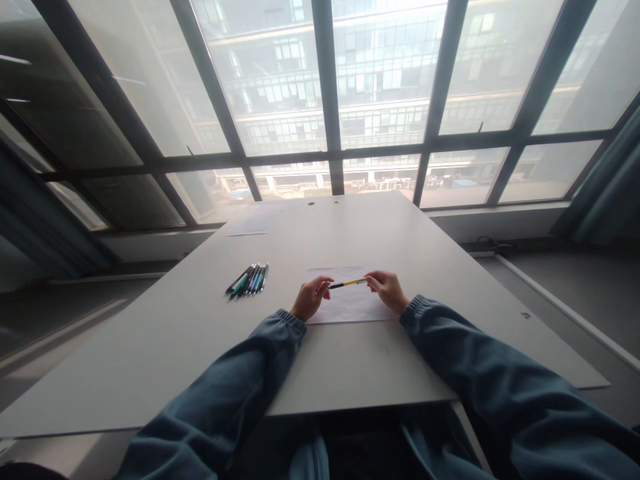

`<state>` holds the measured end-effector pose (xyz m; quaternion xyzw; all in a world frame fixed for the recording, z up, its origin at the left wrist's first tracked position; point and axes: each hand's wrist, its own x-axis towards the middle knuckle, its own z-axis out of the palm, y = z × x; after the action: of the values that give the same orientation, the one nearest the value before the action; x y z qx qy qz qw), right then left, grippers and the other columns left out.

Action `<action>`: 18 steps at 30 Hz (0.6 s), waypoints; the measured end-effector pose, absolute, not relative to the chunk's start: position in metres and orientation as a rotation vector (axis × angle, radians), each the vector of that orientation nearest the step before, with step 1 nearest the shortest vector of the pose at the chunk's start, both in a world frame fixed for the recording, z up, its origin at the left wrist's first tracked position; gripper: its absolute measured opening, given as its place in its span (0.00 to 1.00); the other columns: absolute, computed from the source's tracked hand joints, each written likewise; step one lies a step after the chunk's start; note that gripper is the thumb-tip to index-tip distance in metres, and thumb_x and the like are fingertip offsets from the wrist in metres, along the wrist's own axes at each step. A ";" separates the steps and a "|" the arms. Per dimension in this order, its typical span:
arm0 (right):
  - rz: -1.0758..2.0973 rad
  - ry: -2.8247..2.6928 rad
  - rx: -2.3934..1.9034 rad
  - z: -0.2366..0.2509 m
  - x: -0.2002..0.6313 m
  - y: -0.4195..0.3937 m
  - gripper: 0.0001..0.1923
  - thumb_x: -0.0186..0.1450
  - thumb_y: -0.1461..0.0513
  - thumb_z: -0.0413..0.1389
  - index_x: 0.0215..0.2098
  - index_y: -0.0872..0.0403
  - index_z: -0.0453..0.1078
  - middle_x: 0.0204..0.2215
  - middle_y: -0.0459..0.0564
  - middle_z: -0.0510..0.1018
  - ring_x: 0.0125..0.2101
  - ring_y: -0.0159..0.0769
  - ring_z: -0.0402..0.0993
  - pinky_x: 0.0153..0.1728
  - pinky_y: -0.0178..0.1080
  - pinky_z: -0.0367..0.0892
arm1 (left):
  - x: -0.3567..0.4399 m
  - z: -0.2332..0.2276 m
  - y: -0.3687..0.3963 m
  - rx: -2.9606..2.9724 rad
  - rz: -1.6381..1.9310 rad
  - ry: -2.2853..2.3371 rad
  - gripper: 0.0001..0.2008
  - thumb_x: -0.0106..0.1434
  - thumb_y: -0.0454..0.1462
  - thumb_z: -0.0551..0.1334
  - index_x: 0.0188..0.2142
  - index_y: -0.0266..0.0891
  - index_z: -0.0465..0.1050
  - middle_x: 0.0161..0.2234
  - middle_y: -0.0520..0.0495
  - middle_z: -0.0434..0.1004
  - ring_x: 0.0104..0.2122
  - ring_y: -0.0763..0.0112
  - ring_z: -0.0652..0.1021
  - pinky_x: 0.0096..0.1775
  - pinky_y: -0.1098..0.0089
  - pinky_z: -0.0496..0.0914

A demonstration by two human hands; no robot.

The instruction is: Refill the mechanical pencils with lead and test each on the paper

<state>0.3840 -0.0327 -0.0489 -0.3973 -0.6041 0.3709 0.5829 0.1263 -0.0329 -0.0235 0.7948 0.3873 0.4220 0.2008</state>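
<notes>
A yellow and black pen (349,283) is stretched between my two hands, lying nearly level over a sheet of white paper (350,310). The fingers of my left hand (311,298) are closed at its dark end. At the other end, my right hand (387,289) pinches the pen between thumb and fingers. The paper lies flat on the table beneath both hands, partly covered by them. To the left of my left hand, several pens (249,280) in black, green and blue lie side by side in a loose bunch.
The white table (350,233) runs away from me toward tall windows (280,87). Another sheet of paper (250,223) lies at its far left. A small dark mark or object (525,315) shows near the right edge. Curtains (607,187) hang at both sides.
</notes>
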 end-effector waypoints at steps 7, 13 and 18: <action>0.833 -1.388 -0.933 -0.050 0.384 -0.031 0.17 0.61 0.50 0.61 0.33 0.57 0.77 0.21 0.46 0.74 0.20 0.31 0.68 0.22 0.35 0.64 | 0.127 -0.026 -0.031 2.192 1.156 1.051 0.17 0.63 0.47 0.65 0.46 0.39 0.72 0.26 0.52 0.78 0.26 0.73 0.78 0.30 0.74 0.71; 0.836 -1.383 -0.940 -0.051 0.385 -0.031 0.17 0.61 0.50 0.61 0.33 0.57 0.77 0.20 0.46 0.74 0.20 0.31 0.68 0.22 0.35 0.64 | 0.127 -0.027 -0.031 2.148 1.149 1.062 0.14 0.64 0.46 0.64 0.43 0.40 0.67 0.26 0.52 0.79 0.26 0.71 0.80 0.29 0.74 0.71; 0.837 -1.389 -0.940 -0.050 0.384 -0.031 0.18 0.61 0.49 0.61 0.32 0.57 0.77 0.20 0.47 0.74 0.20 0.31 0.68 0.21 0.35 0.64 | 0.127 -0.024 -0.032 2.162 1.128 1.020 0.12 0.67 0.46 0.60 0.39 0.40 0.65 0.26 0.51 0.80 0.26 0.72 0.79 0.30 0.74 0.71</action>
<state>0.3844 -0.0312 -0.0500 -0.4043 -0.5973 0.3600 0.5918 0.1267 -0.0324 -0.0241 0.7927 0.3739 0.4137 0.2465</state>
